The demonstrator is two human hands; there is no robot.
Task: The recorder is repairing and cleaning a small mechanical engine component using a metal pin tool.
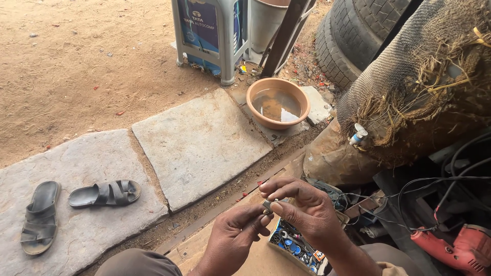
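- Left hand (232, 237) and right hand (302, 207) both pinch a small metal part (267, 205) at the fingertips, mostly hidden, kind unclear.
- Parts box (295, 246) just below, half covered by the right hand.
- Red drill (455, 248) cut off at the edge.

Both forearms are bare, no sleeves or rings showing, and grey-brown trousers (135, 263) cover the knees.

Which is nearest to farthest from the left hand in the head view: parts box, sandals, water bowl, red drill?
From the left hand:
1. Parts box, just right of it, below the right hand.
2. Sandals, on the stone slab to the left.
3. Water bowl, ahead at the slab edge.
4. Red drill, far right.
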